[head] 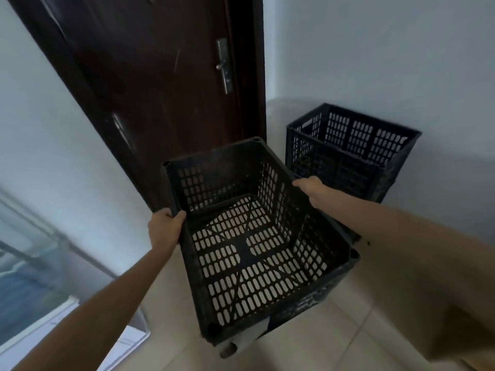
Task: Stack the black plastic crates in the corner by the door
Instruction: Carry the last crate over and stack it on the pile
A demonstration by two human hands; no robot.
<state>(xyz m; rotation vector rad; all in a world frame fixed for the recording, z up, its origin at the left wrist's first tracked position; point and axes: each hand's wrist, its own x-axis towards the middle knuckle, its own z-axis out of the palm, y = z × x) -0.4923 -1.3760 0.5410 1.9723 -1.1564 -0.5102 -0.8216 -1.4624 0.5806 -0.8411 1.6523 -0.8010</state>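
My left grip [164,228] and right grip [312,190] clamp the crate [241,250] by opposite rims; empty, likely light and stiff; rims suit holding.

Head view, facing forward-down, close above held crate [242,246].

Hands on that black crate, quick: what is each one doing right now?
Left hand: grips the near crate by its left rim.
Right hand: grips the near crate by its right rim.
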